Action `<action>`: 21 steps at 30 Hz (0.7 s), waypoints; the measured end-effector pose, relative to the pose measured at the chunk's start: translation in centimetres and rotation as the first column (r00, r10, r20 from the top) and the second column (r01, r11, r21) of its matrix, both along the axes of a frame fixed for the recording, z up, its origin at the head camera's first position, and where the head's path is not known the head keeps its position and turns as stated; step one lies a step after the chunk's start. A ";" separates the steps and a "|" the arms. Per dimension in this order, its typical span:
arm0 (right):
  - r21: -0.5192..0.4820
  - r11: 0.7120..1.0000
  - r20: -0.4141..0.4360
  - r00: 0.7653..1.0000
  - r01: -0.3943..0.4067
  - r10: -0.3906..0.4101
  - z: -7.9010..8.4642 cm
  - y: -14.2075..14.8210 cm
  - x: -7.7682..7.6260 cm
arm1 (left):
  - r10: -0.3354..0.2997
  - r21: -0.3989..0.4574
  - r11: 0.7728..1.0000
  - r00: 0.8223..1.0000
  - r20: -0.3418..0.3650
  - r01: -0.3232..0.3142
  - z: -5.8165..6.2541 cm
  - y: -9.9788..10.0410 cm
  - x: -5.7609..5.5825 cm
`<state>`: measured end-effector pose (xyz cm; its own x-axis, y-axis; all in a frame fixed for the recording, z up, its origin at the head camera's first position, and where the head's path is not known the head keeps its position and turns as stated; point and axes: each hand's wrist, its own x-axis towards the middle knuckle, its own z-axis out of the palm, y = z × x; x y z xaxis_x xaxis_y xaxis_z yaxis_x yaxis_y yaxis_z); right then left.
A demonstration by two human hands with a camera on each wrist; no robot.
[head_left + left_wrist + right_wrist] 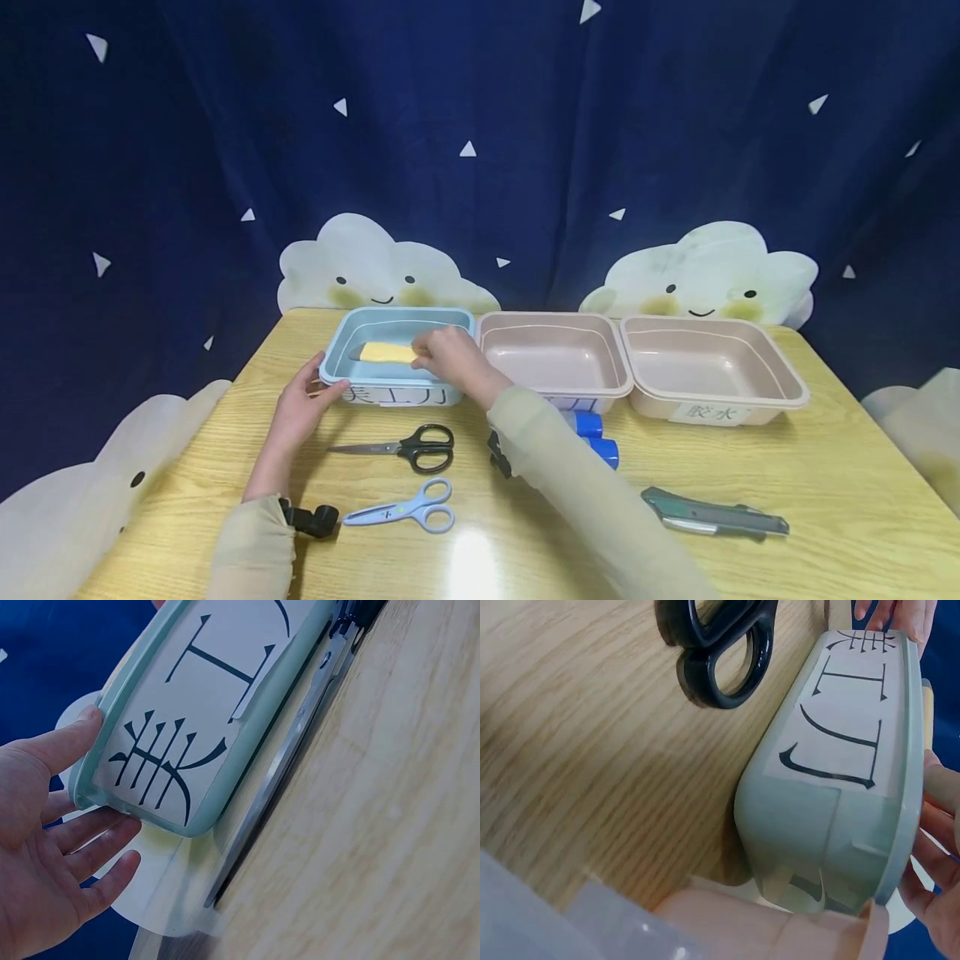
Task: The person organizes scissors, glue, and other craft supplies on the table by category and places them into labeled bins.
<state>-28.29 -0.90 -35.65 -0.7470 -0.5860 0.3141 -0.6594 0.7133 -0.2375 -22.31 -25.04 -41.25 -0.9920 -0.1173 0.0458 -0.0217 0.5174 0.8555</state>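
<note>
My right hand (452,354) pinches the end of a yellow utility knife (386,352) with a grey tip, over the inside of the blue bin (397,312). In the right wrist view, the far rim hides most of the knife (928,720). At the bin's front left corner my left hand (298,408) holds the rim, thumb on the front and fingers round the end. The left wrist view shows this hand (52,825) beside the label (161,750). Black-handled scissors (423,450) and light blue scissors (408,507) lie in front of the bin.
Two pink bins, a middle one (555,391) and a right one (795,392), stand beside the blue bin in a row. Blue-capped bottles (604,452) lie partly under my right sleeve. A green utility knife (716,513) lies at the right of the wooden table (847,500).
</note>
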 end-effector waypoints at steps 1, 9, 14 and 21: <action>0.002 1.000 0.004 1.000 0.004 -0.004 -0.1 0.0 0.0 | -0.002 0.001 1.000 1.000 0.000 0.002 0.0 0.0 0.0; 0.071 0.996 0.051 0.997 0.048 -0.051 -1.1 -0.4 -0.4 | 0.001 0.008 1.000 1.000 0.011 -0.001 -0.1 0.0 -0.1; 0.118 0.990 0.118 0.989 0.074 -0.088 -1.3 -0.6 -0.5 | 0.009 0.006 1.000 1.000 0.013 -0.009 -0.2 0.0 -0.1; 0.166 0.980 0.180 0.973 0.113 -0.143 -1.2 -0.7 -0.8 | 0.013 0.004 1.000 1.000 0.008 -0.013 -0.2 0.0 -0.1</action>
<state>-29.05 -1.60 -36.90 -0.8562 -0.5115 0.0730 -0.5134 0.8265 -0.2310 -22.39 -25.08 -41.42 -0.9908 -0.1300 0.0375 -0.0349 0.5139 0.8571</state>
